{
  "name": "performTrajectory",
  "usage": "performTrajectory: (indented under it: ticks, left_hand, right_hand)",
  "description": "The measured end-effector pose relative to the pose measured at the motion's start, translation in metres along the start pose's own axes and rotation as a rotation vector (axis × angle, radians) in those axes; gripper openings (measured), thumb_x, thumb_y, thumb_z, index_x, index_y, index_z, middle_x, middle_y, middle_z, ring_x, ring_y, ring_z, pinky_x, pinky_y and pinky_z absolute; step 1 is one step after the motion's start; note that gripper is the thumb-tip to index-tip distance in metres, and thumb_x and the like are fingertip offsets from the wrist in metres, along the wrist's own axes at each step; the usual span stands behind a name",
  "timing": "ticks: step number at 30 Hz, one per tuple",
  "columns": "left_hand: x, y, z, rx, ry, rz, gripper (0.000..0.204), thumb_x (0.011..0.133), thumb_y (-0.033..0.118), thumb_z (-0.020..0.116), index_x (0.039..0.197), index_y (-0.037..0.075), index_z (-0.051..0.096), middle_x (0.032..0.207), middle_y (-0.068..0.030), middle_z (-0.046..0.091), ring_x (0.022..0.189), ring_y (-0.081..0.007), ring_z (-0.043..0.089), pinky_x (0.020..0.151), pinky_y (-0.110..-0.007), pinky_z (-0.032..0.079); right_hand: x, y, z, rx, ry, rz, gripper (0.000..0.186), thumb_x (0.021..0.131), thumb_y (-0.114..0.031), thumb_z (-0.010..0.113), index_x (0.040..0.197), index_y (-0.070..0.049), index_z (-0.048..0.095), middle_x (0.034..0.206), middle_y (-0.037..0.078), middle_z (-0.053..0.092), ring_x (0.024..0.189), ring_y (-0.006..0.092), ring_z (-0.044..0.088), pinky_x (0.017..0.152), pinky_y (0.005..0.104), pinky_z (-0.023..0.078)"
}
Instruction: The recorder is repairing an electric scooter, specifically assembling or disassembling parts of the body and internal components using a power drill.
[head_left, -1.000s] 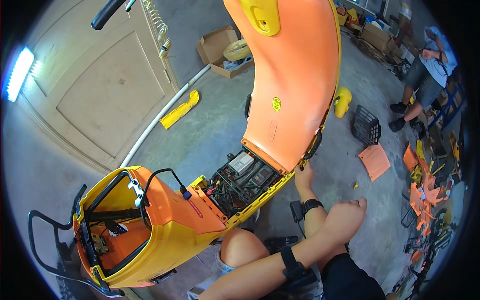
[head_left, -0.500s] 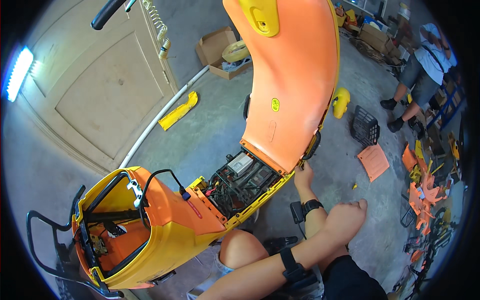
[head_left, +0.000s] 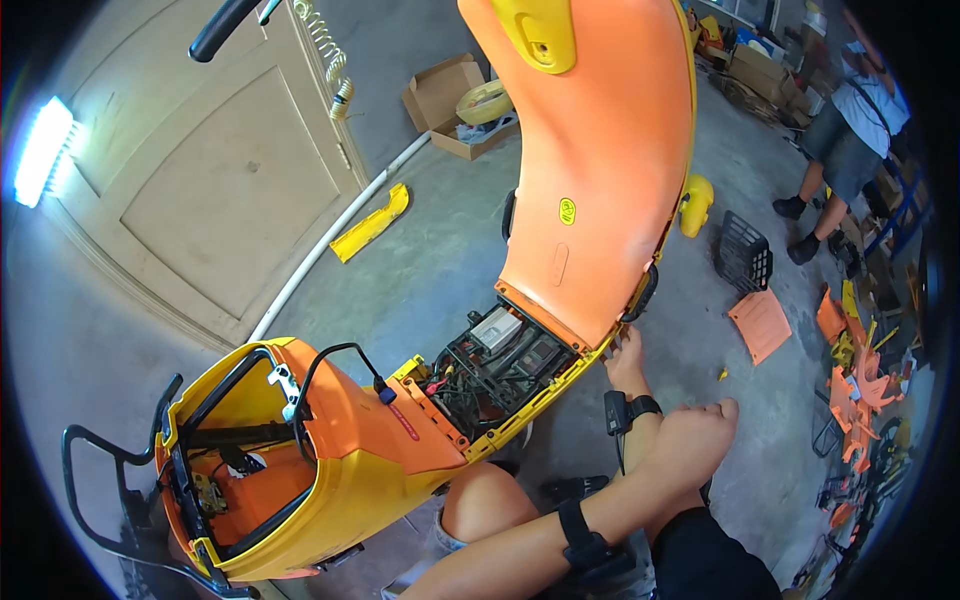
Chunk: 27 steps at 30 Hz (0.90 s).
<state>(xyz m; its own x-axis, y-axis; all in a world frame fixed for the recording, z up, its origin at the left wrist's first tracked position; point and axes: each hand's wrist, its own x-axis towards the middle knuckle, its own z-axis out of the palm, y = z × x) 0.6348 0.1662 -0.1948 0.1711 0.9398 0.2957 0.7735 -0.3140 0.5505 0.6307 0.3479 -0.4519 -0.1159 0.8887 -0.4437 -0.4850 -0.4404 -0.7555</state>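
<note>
A scooter with an orange and yellow body [head_left: 610, 170] stands before me. Its floor section is uncovered, showing a bundle of black wiring and a silver box [head_left: 496, 328]. My right hand [head_left: 627, 362] is at the yellow side rail [head_left: 540, 400], just below a black footrest-like part [head_left: 645, 292]; its fingers look stretched and slightly apart, and I see nothing held. Crossing over my right forearm, my left hand [head_left: 692, 445] is closed in a fist, its inside hidden. The seat opening [head_left: 255, 470] at the scooter's rear gapes on the left, with a black cable looped over its edge.
On the floor lie a yellow trim piece [head_left: 370, 225], a black basket [head_left: 745, 252], an orange panel [head_left: 760, 326] and a yellow curved part [head_left: 696, 205]. Orange and yellow scraps [head_left: 855, 395] are piled at the right. A person [head_left: 850, 130] stands at the far right. A cardboard box [head_left: 465, 105] sits by the wall.
The whole view has shifted slightly, moving the scene to the right. My right hand's fingers have loosened and straightened near the rail. My left hand stays in a fist.
</note>
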Motion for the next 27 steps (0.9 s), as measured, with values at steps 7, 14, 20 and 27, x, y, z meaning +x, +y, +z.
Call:
performTrajectory:
  ticks: [7, 14, 20, 27]
  left_hand:
    - [0.001, -0.005, 0.003, 0.007, 0.071, 0.067, 0.017, 0.076, 0.009, 0.060, 0.090, 0.002, 0.053, 0.073, -0.0077, 0.064, 0.067, -0.0224, 0.068, 0.059, -0.032, 0.053]
    - [0.000, -0.010, -0.008, -0.008, 0.055, 0.060, 0.014, 0.075, 0.007, 0.060, 0.086, 0.003, 0.053, 0.073, -0.0064, 0.063, 0.068, -0.0196, 0.067, 0.060, -0.032, 0.052]
    - [0.004, -0.012, -0.016, -0.013, 0.081, 0.073, 0.013, 0.075, 0.008, 0.060, 0.086, 0.003, 0.053, 0.073, -0.0066, 0.063, 0.067, -0.0201, 0.067, 0.060, -0.033, 0.052]
    - [-0.001, -0.012, -0.018, 0.016, 0.060, 0.075, 0.014, 0.076, 0.008, 0.059, 0.087, 0.002, 0.054, 0.073, -0.0071, 0.063, 0.067, -0.0205, 0.067, 0.060, -0.033, 0.052]
  right_hand:
    - [-0.010, -0.005, 0.019, -0.004, 0.058, 0.172, 0.064, 0.093, -0.059, 0.051, 0.139, -0.014, 0.045, 0.144, 0.005, 0.041, 0.129, 0.0279, 0.041, 0.100, 0.0528, 0.040]
    - [0.033, 0.013, -0.008, 0.176, -0.104, 0.219, 0.058, 0.096, -0.050, 0.053, 0.137, -0.010, 0.046, 0.137, 0.005, 0.046, 0.127, 0.0279, 0.044, 0.101, 0.0546, 0.039]
    - [0.054, 0.020, -0.026, -0.005, -0.077, 0.092, 0.046, 0.100, -0.039, 0.050, 0.141, -0.018, 0.042, 0.140, 0.003, 0.044, 0.124, 0.0268, 0.044, 0.099, 0.0508, 0.040]
    - [0.044, 0.008, -0.001, 0.170, -0.130, -0.019, 0.048, 0.096, -0.031, 0.053, 0.138, -0.011, 0.042, 0.138, 0.008, 0.046, 0.125, 0.0253, 0.047, 0.104, 0.0423, 0.040]
